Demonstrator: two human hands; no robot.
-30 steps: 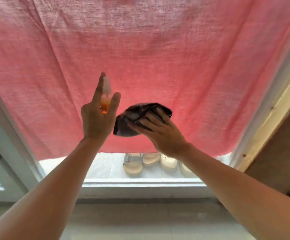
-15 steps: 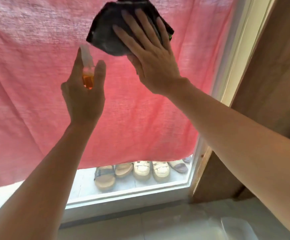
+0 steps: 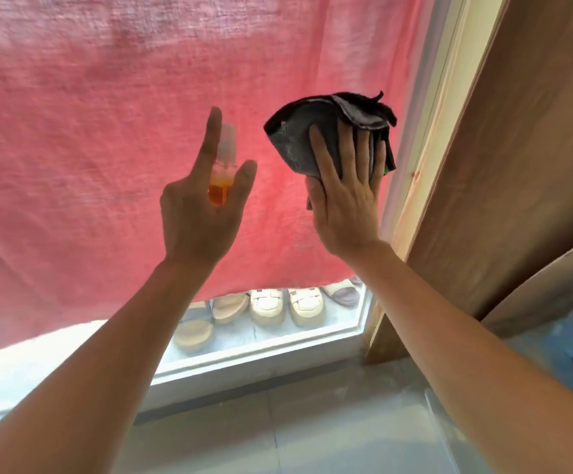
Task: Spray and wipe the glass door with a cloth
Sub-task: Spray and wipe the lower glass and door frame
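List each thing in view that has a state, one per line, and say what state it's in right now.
left hand: raised, gripping the spray bottle, index finger extended.
spray bottle: upright, a little orange liquid at the bottom.
right hand: flat, fingers spread, pressing the cloth.
cloth: dark, bunched, against the glass door.
glass door: closed, pink curtain hanging behind.
shoes: lined up outside.

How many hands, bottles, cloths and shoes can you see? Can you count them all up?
Hands: 2, the left hand and the right hand
Spray bottle: 1
Dark cloth: 1
Pink curtain: 1
Shoes and sandals behind the glass: 6 showing, maybe more hidden
Total: 11
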